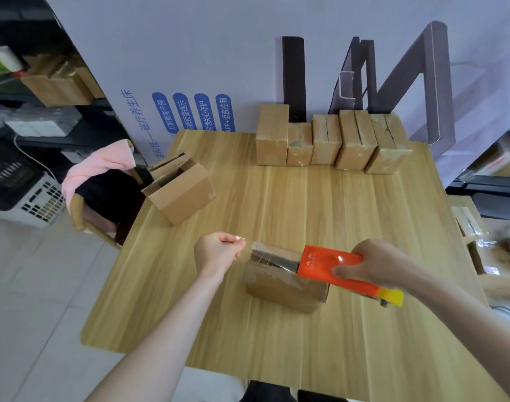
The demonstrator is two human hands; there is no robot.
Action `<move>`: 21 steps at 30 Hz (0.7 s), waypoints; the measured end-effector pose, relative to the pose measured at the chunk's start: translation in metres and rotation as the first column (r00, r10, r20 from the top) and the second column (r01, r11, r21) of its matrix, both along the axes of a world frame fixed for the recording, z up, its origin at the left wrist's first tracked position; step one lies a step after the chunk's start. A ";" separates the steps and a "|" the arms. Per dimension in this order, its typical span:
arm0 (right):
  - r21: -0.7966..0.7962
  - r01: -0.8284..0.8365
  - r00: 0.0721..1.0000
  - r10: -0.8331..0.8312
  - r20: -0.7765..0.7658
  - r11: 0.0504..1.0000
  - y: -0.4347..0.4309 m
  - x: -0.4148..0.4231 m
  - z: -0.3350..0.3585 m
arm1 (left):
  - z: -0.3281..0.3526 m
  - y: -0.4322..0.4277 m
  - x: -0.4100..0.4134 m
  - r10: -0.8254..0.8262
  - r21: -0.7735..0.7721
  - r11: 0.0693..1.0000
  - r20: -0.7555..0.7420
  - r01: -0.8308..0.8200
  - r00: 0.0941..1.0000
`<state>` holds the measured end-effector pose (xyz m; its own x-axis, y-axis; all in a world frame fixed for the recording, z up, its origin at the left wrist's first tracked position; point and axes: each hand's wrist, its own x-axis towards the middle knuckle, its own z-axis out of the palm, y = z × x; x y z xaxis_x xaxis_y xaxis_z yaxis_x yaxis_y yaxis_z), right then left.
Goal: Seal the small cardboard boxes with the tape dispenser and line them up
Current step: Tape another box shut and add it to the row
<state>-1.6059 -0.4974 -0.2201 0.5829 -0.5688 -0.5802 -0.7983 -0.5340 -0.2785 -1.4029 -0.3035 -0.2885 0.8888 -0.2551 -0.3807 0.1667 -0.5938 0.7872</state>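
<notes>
Nearest me, my right hand (372, 264) grips the orange tape dispenser (329, 266), fingers wrapped round its body, held over a small cardboard box (285, 288) on the middle of the tabletop (277, 349). My left hand (219, 250), just left of that box, pinches the clear tape end (241, 238) in curled fingers. Farther left, an open box (179, 192) sits near the edge. Along the far edge, five boxes (332, 140) stand in a row.
</notes>
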 end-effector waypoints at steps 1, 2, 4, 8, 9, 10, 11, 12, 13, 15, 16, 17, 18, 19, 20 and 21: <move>-0.003 -0.006 1.000 0.005 -0.014 1.000 -0.001 0.002 -0.003 | -0.001 0.000 -0.002 -0.001 -0.003 1.000 0.013 0.001 1.000; -0.006 -0.014 0.999 0.014 -0.029 1.000 -0.002 0.004 -0.006 | -0.003 0.000 -0.003 0.002 -0.005 1.000 0.022 -0.002 1.000; -0.028 -0.032 0.998 0.031 -0.051 0.999 -0.001 0.008 -0.015 | -0.008 -0.001 -0.005 0.013 -0.015 1.000 0.028 -0.012 1.000; -0.054 -0.027 0.997 0.023 -0.079 0.998 0.004 0.011 -0.032 | -0.013 -0.002 -0.007 0.015 -0.012 1.000 0.039 -0.014 0.999; -0.059 -0.025 0.996 0.020 -0.084 0.998 0.005 0.012 -0.036 | -0.015 -0.002 -0.007 0.009 -0.007 1.000 0.043 -0.009 0.999; -0.063 -0.029 0.995 0.023 -0.093 0.998 0.006 0.012 -0.040 | -0.016 -0.002 -0.007 0.001 0.000 1.000 0.046 -0.001 0.999; -0.065 -0.038 0.994 0.031 -0.105 0.997 0.007 0.012 -0.044 | -0.018 -0.001 -0.007 -0.010 0.008 1.000 0.048 0.010 0.999; -0.063 -0.047 0.992 0.039 -0.118 0.997 0.008 0.012 -0.048 | -0.020 0.000 -0.007 -0.020 0.015 1.000 0.048 0.020 0.999; -0.055 -0.049 0.991 0.041 -0.128 0.997 0.010 0.012 -0.051 | -0.023 0.001 -0.008 -0.029 0.022 0.999 0.048 0.028 0.998; -0.039 -0.038 0.990 0.032 -0.136 0.999 0.011 0.011 -0.055 | -0.027 0.004 -0.009 -0.039 0.034 0.999 0.053 0.038 0.998; -0.039 -0.032 0.990 0.026 -0.137 0.999 0.011 0.010 -0.057 | -0.029 0.006 -0.009 -0.039 0.034 0.999 0.056 0.037 0.998; -0.043 -0.028 0.990 0.022 -0.137 0.999 0.011 0.008 -0.058 | -0.031 0.006 -0.010 -0.035 0.033 0.999 0.056 0.033 0.998; -0.046 -0.025 0.991 0.019 -0.135 0.999 0.012 0.007 -0.060 | -0.033 0.007 -0.010 -0.029 0.031 0.999 0.053 0.027 0.998; -0.048 -0.025 0.991 0.018 -0.134 0.999 0.012 0.006 -0.062 | -0.035 0.007 -0.009 -0.020 0.028 0.999 0.045 0.019 0.999; -0.050 -0.026 0.991 0.020 -0.131 0.998 0.012 0.005 -0.064 | -0.037 0.007 -0.009 -0.007 0.021 1.000 0.031 0.007 1.000; -0.052 -0.029 0.992 0.022 -0.128 0.998 0.012 0.004 -0.065 | -0.040 0.007 -0.008 0.008 0.014 1.000 0.013 -0.008 1.000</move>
